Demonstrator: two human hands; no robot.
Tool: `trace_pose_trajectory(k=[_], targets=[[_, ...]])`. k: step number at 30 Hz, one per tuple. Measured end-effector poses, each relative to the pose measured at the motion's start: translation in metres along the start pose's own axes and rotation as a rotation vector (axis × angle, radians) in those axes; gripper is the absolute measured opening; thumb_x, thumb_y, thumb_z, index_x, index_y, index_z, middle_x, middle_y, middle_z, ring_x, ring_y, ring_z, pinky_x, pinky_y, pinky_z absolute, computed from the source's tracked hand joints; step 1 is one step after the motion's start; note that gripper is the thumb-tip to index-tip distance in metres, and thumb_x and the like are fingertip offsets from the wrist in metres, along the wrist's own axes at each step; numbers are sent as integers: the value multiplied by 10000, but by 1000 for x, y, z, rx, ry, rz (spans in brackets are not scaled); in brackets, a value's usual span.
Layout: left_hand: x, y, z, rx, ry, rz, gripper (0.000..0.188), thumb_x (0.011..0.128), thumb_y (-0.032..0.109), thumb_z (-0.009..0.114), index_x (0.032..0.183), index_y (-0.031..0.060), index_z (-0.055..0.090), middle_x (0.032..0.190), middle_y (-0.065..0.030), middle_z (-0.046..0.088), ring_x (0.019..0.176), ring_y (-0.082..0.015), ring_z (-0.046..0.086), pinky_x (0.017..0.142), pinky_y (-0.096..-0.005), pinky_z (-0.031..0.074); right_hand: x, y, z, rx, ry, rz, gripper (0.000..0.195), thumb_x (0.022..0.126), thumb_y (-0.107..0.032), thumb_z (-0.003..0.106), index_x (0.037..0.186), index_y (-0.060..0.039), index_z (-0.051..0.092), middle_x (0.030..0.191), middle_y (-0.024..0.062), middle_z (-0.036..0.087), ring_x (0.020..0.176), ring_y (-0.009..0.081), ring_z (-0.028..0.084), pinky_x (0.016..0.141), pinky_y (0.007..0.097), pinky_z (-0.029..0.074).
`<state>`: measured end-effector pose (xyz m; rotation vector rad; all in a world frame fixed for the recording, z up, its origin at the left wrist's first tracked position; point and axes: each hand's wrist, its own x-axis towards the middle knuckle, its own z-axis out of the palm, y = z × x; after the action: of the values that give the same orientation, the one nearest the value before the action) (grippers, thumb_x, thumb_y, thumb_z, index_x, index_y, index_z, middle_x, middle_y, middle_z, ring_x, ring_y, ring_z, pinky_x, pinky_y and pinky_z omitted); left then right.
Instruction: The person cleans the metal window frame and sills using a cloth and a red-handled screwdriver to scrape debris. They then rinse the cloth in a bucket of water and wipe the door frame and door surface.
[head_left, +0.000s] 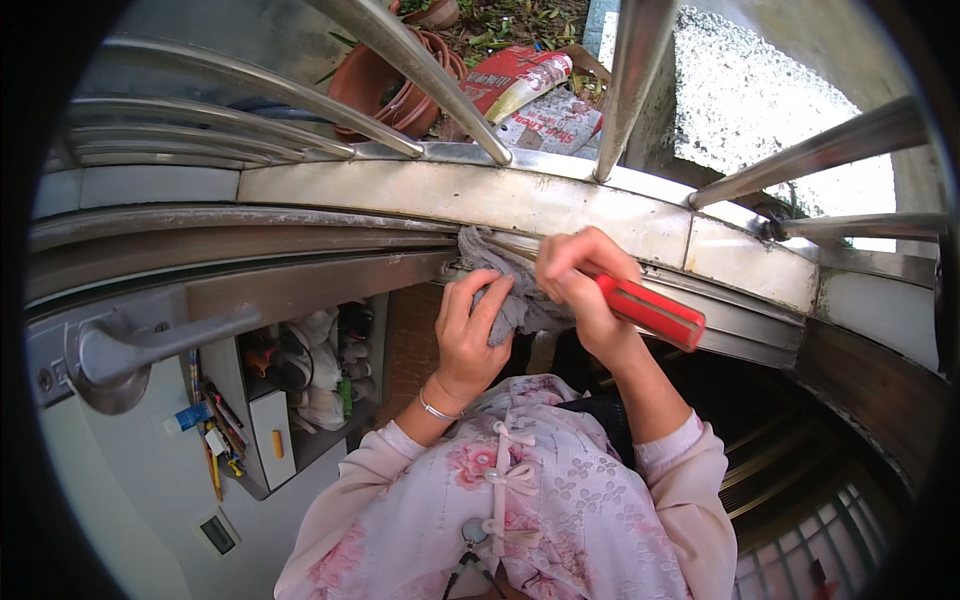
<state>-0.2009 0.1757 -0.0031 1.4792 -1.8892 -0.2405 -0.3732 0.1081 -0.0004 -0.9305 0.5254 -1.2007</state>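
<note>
My left hand (472, 330) pinches a grey cloth (525, 311) bunched over the metal window track (720, 315). In my right hand (589, 289) is a tool with a red handle (652, 309), its handle end pointing to the lower right. The tool's thin shaft runs left from my fist towards the top of the cloth, at the track; its tip is hidden by the cloth. The sliding window's metal frame (322, 289) meets the cloth from the left, and its grey handle (157, 341) sticks out at the far left.
Beyond the tiled sill (450, 191) stand steel bars (442, 82). Outside them lie terracotta pots (390, 86) and printed bags (525, 86). Indoors at the lower left are a shelf (274, 431) with bagged things and a small wall display (217, 532).
</note>
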Motion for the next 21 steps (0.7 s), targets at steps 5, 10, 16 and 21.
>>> trace_pose_trajectory(k=[5, 10, 16, 21], targets=[[2, 5, 5, -42, -81, 45, 632, 554, -100, 711, 1173, 5, 639, 1147, -176, 615, 980, -371, 615, 854, -424, 512, -5, -25, -30, 60, -3, 83, 26, 918, -12, 534, 938, -10, 551, 787, 33, 573, 670, 82, 488, 609, 240, 405], [3, 12, 19, -150, -106, 94, 607, 557, -86, 707, 1155, 2, 655, 1165, -183, 611, 1001, -367, 621, 867, -416, 515, -8, -27, -35, 120, 2, -67, 21, 923, -16, 502, 931, -24, 519, 737, 48, 528, 632, 110, 442, 572, 259, 361], [5, 3, 6, -13, 3, -28, 540, 593, -127, 695, 1115, 7, 658, 1114, -162, 615, 976, -359, 632, 850, -418, 532, 10, 14, -10, 273, 66, -7, 50, 919, 8, 501, 955, -21, 520, 782, 58, 553, 665, 103, 456, 594, 254, 371], [10, 17, 21, -170, -54, 16, 533, 596, -144, 673, 1107, 8, 655, 1087, -169, 627, 984, -345, 644, 871, -399, 529, -20, -23, -30, 168, -11, -86, 73, 918, 19, 475, 967, -21, 510, 781, 64, 537, 671, 109, 444, 598, 263, 368]])
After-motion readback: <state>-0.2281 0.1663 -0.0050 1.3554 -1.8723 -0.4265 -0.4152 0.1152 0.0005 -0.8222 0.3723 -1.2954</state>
